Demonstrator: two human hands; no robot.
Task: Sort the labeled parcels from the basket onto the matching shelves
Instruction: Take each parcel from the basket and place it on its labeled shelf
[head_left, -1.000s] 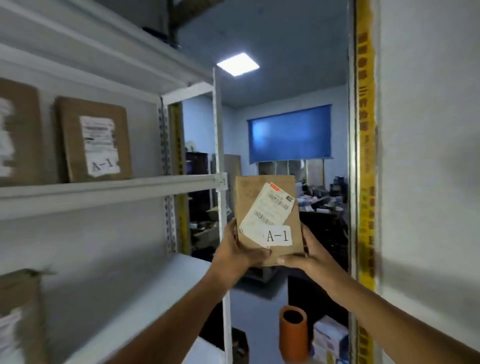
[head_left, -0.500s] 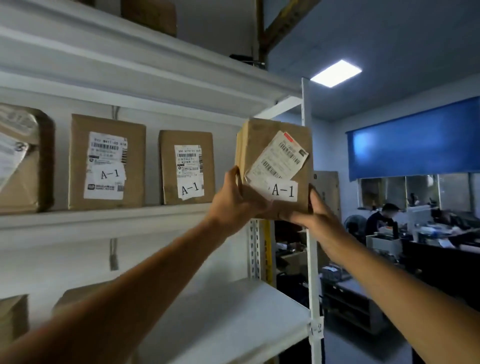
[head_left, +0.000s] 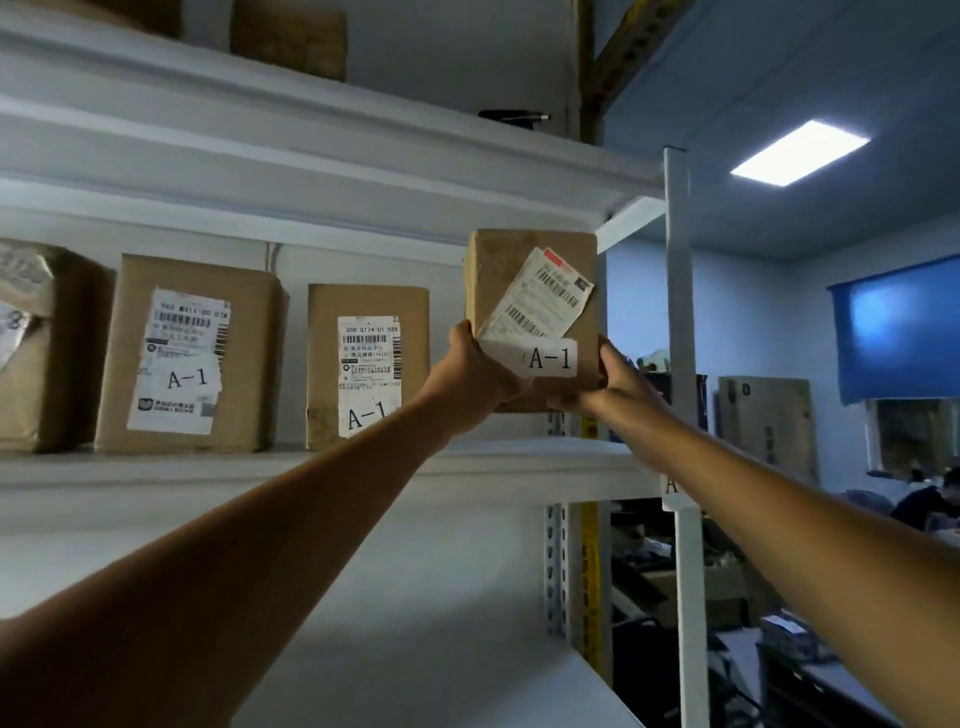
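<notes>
A brown cardboard parcel (head_left: 511, 270) with a shipping label and a white "A-1" sticker is held upright between both hands, just above the right end of a white shelf (head_left: 519, 460). My left hand (head_left: 475, 371) grips its lower left corner and my right hand (head_left: 610, 387) its lower right corner. Its bottom edge is hidden behind my fingers. Two other "A-1" parcels, a larger one (head_left: 192, 353) and a smaller one (head_left: 366, 364), stand on the same shelf to the left.
Another brown parcel (head_left: 47, 343) stands at the far left of the shelf. More boxes (head_left: 288, 36) sit on the shelf above. A white upright post (head_left: 678, 322) bounds the rack on the right. Beyond it are a blue blind (head_left: 898, 327), desks and a seated person (head_left: 930, 501).
Both hands have lifted the parcel from chest height up to the A-1 shelf level and carried it left, in over the shelf's right end. My view has turned up and left toward the rack.
</notes>
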